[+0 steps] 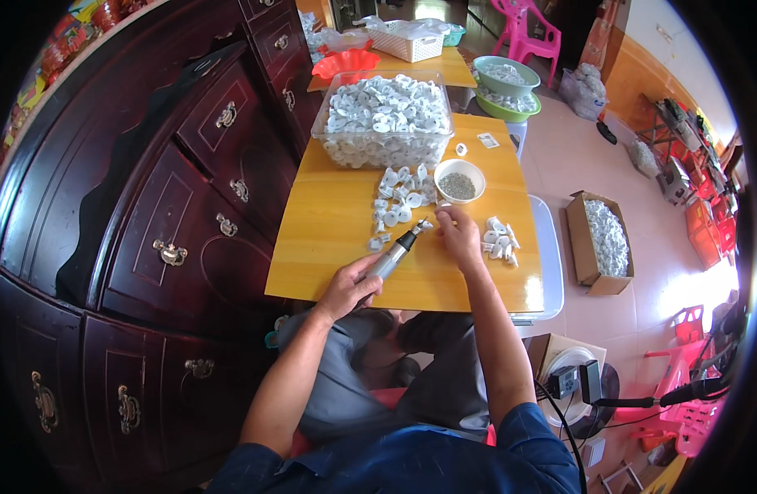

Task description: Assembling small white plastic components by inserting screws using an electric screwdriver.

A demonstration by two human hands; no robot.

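My left hand (354, 286) is wrapped round a grey and black powered screwdriver (388, 262), its thin bit pointing up and away. At the bit's tip is a small white plastic part (426, 225). My right hand (459, 239) is beside it, just below a white bowl (481, 183) of tiny metal pieces, probably screws. Its thumb and fingers are pinched together; what they hold is too small to make out. Loose white plastic parts (405, 199) lie left of the bowl, and a smaller heap of white parts (499, 243) lies right of my right hand.
A clear tub (385, 156) heaped with white parts stands at the table's far end. Dark wooden drawers (177, 214) line the left side. On the floor to the right are a cardboard box (578, 239) of white parts and pink chairs (683, 362). Stacked basins (510, 78) stand beyond the table.
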